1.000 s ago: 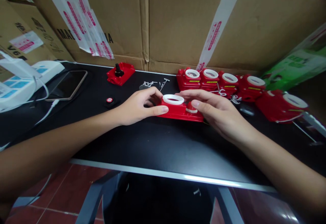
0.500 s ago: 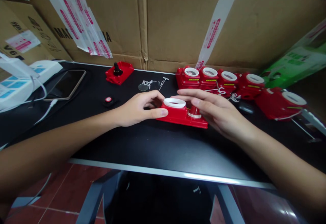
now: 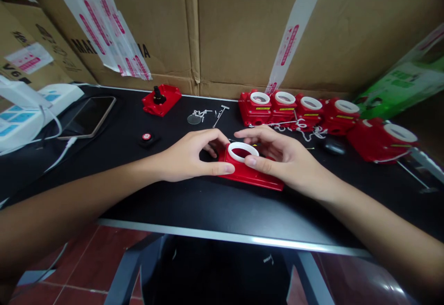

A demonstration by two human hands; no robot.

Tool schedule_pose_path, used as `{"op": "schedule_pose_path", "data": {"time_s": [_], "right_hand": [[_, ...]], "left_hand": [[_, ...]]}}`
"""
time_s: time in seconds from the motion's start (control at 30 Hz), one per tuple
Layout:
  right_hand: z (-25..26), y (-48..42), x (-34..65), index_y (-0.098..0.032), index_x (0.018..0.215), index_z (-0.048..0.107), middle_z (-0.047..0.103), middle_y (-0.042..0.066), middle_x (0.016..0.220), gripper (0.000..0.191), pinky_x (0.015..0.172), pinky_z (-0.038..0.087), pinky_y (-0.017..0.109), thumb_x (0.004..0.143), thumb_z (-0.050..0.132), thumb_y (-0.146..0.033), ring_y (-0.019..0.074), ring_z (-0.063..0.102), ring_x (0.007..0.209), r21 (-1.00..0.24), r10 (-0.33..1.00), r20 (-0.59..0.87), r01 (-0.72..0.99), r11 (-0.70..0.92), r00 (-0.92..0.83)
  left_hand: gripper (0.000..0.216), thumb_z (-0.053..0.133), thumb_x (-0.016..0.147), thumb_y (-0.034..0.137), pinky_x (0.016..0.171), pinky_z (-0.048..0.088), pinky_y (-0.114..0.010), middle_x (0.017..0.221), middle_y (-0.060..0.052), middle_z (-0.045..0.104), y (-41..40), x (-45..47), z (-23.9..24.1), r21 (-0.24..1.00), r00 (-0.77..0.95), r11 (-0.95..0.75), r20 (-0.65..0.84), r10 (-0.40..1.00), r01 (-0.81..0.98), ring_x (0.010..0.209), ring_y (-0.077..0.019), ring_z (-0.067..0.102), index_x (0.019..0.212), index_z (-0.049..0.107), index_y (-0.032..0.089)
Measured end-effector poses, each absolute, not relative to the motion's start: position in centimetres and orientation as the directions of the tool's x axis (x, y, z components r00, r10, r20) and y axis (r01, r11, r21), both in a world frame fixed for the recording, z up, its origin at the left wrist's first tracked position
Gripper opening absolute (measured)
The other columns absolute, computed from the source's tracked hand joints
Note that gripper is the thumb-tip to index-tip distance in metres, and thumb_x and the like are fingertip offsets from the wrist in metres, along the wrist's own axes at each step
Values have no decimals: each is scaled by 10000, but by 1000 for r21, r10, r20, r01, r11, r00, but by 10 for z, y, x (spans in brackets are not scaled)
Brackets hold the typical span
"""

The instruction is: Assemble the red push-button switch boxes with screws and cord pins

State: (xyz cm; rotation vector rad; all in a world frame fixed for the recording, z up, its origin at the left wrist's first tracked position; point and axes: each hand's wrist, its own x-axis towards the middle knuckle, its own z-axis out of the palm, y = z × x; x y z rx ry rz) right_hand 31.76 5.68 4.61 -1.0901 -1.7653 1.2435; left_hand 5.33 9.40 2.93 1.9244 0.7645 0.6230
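Observation:
A red housing with a flat base (image 3: 253, 178) and a raised white ring (image 3: 231, 157) rests near the middle of the black table. My left hand (image 3: 194, 155) holds it at the left end, thumb along the front and fingers behind. My right hand (image 3: 282, 155) is closed over its right part, with the thumb at the ring's edge and the fingers curled behind. The red knob-like part on that side is hidden under this hand. Beyond the hands lie a clear round disc (image 3: 196, 119), some small white bits and a thin T-handled tool (image 3: 221, 114).
Several similar red housings with white rings (image 3: 285, 98) line the back right, with white cords before them. At the back left sits a red cover with a black post (image 3: 160, 98). A phone (image 3: 90, 116) and a power strip (image 3: 52, 94) lie left. Cardboard boxes (image 3: 236, 32) wall the rear.
The red housing has come slightly towards me and tilted, its ring now facing me more. My right hand has moved left and closed over the knob-like part, which showed before.

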Motion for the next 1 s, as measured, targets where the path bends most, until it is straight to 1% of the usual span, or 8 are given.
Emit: {"op": "schedule_pose_path", "data": {"time_s": [0.1, 0.23, 0.37, 0.43, 0.57, 0.7, 0.87, 1.0], "right_hand": [[46, 56, 320, -286, 1372, 756, 736, 72, 1444, 459, 1070, 591, 405, 945, 842, -432, 280, 701, 1300, -990, 887, 30, 106, 89, -462], [46, 58, 323, -297, 1387, 747, 766, 71, 1398, 504, 928, 625, 375, 921, 869, -445, 274, 732, 1206, -997, 889, -30, 81, 7, -457], [47, 58, 321, -252, 1361, 745, 770, 66, 1252, 614, 943, 617, 374, 827, 951, -474, 254, 738, 1105, -982, 892, -11, 175, 76, -453], [47, 57, 321, -253, 1380, 736, 760, 76, 1292, 597, 981, 613, 392, 864, 913, -494, 271, 735, 1143, -975, 873, -7, 198, 103, -488], [46, 58, 326, -298, 1401, 731, 733, 63, 1441, 471, 1057, 597, 394, 967, 808, -463, 288, 703, 1299, -991, 844, 17, 106, 87, -536], [45, 59, 328, -280, 1378, 738, 771, 65, 1343, 475, 923, 629, 328, 941, 853, -428, 245, 747, 1167, -995, 853, 25, 70, 71, -521], [48, 59, 327, -243, 1403, 721, 753, 86, 1305, 543, 856, 624, 303, 916, 878, -426, 229, 745, 1090, -995, 842, -3, 86, 51, -540], [48, 59, 326, -264, 1395, 730, 710, 73, 1283, 589, 1001, 608, 372, 869, 922, -448, 243, 710, 1145, -972, 850, 28, 186, 147, -526]], "left_hand": [[429, 848, 916, 510, 1007, 578, -415, 1199, -77, 756, 95, 51, 28, 922, 681, -326, 101, 725, 210, 1082, -239, 728, 1164, 705, 190], [404, 839, 928, 499, 1003, 575, -394, 1202, -74, 759, 95, 50, 28, 936, 696, -306, 104, 710, 173, 1087, -230, 728, 1149, 705, 188], [440, 887, 878, 468, 992, 579, -401, 1151, -78, 761, 93, 53, 30, 913, 697, -348, 106, 709, 215, 1056, -233, 729, 1165, 716, 182], [438, 883, 878, 465, 986, 583, -400, 1146, -76, 762, 93, 53, 30, 912, 703, -348, 101, 704, 217, 1045, -230, 730, 1171, 718, 185], [391, 845, 917, 462, 1013, 581, -405, 1192, -79, 761, 94, 52, 30, 931, 712, -318, 99, 695, 180, 1080, -235, 733, 1163, 713, 189], [389, 822, 934, 470, 1018, 572, -402, 1207, -82, 765, 94, 50, 30, 929, 725, -323, 94, 683, 184, 1096, -242, 733, 1174, 717, 183], [425, 832, 922, 492, 1002, 568, -396, 1181, -77, 769, 92, 50, 31, 906, 724, -362, 99, 683, 219, 1073, -238, 731, 1197, 724, 188], [498, 859, 894, 543, 986, 567, -404, 1206, -81, 760, 89, 51, 33, 842, 696, -446, 125, 707, 302, 1087, -250, 720, 1233, 719, 207]]}}
